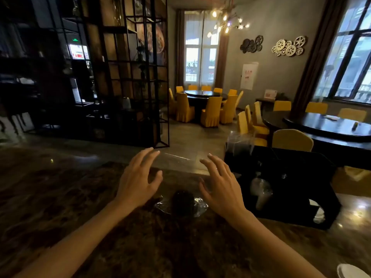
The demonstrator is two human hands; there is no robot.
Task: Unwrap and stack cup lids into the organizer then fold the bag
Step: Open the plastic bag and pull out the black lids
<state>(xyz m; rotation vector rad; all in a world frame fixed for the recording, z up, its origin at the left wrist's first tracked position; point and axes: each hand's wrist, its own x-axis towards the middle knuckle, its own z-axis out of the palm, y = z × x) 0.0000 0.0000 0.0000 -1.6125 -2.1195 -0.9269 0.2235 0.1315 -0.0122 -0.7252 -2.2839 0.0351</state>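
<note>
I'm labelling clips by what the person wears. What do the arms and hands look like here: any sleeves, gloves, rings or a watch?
Both forearms are bare as far as the frame shows, with no sleeves in view. The left hand and right hand wear no gloves. No watch or bracelet shows on either wrist. The nails look short and unpainted. A ring cannot be ruled out in the dim light.

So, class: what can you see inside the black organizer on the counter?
Inside the black organizer: a stack of clear cup lids rising from the top, and clear cups in a front opening. Its dark walls hide the rest.
</note>
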